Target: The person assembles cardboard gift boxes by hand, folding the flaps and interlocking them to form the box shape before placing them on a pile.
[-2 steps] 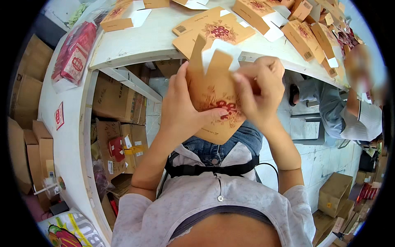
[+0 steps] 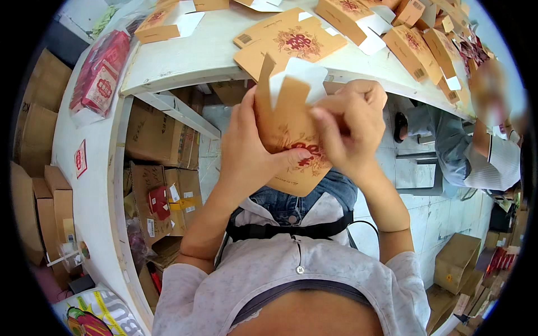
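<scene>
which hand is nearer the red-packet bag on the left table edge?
Left. The left hand grips the tan box on the bag's side; the right hand grips its far side.

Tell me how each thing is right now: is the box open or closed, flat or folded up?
Tan box: held up, half folded, top flaps open.
Left hand: gripping the box's side, thumb across its front.
Right hand: pinching a top flap.
Flat tan boxes: lying unfolded on the white table.
Red packets in clear bag: sealed, lying flat.
Brown cartons: stacked under the table.
</scene>
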The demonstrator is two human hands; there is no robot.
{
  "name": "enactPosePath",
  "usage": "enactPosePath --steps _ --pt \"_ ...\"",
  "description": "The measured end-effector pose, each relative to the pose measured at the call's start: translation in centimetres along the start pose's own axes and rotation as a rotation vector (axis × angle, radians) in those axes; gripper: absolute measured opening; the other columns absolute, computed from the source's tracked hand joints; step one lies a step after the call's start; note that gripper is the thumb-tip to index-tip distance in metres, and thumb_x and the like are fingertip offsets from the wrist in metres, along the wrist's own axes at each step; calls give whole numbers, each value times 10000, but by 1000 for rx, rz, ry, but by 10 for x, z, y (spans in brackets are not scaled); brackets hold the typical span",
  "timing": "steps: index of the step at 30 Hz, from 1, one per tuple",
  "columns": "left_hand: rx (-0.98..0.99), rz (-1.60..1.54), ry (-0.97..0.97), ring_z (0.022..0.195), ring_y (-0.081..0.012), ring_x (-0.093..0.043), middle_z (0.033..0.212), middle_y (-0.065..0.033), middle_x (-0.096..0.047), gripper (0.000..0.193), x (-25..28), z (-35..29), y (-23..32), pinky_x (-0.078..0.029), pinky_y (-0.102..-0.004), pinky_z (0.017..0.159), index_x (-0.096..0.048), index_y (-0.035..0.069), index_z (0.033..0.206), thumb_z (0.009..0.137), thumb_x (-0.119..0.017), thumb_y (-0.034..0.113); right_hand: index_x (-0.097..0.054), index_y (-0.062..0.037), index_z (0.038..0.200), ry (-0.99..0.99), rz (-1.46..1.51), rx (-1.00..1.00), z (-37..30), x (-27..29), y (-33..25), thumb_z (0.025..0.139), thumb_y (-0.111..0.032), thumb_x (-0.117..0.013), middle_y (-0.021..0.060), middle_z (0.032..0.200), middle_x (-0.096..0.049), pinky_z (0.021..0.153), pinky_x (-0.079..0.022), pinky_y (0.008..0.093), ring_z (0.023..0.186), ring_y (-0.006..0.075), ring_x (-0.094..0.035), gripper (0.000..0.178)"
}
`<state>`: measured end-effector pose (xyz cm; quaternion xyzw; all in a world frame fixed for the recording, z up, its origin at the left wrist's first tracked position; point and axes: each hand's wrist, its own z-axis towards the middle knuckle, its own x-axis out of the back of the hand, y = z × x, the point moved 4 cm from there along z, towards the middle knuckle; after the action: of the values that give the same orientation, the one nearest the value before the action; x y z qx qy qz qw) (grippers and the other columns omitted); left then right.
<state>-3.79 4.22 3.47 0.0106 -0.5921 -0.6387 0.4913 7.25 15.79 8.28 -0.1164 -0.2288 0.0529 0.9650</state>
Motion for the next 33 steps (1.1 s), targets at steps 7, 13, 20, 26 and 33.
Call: enactPosePath --steps 7,13,20,26,33 --pt "-247 -409 -106 935 -144 -558 1003 -74 -592 664 -23 -19 -8 -447 -282 791 -462 18 1131 610 -825 211 -368 -38 1229 438 645 -387 -39 -1 6 722 -390 -699 173 1156 -424 932 -324 393 1082 247 -409 701" --pt "-150 -763 64 1044 -174 -492 1154 -95 -497 807 -28 -34 -1 -390 -326 881 -405 8 1183 641 -764 485 -295 15 1261 278 758 -872 -83 -7 -12 847 -328 -482 133 1164 -404 940 -302 319 1080 195 -394 570" --pt "43 -762 50 868 -141 -465 923 -56 -466 417 -37 -36 4 -381 -279 792 -417 27 1125 792 -526 253 -245 -44 1204 402 658 -604 -85 9 -20 818 -114 -484 189 1057 -467 836 -352 330 915 194 -459 459" --pt "-105 -801 181 1006 -207 -460 1196 -217 -434 470 -38 -36 0 -363 -331 878 -307 26 1196 798 -480 207 -402 -20 1038 168 596 -335 -86 6 -20 835 -196 -546 250 1035 -504 772 -431 348 879 251 -520 304" --pt "-525 -488 137 1001 -318 -525 1148 -244 -498 564 -33 -37 18 -436 -385 832 -474 46 1128 745 -696 395 -506 4 937 302 597 -529 -91 10 -2 849 -350 -536 228 1062 -534 762 -450 314 886 233 -549 366"
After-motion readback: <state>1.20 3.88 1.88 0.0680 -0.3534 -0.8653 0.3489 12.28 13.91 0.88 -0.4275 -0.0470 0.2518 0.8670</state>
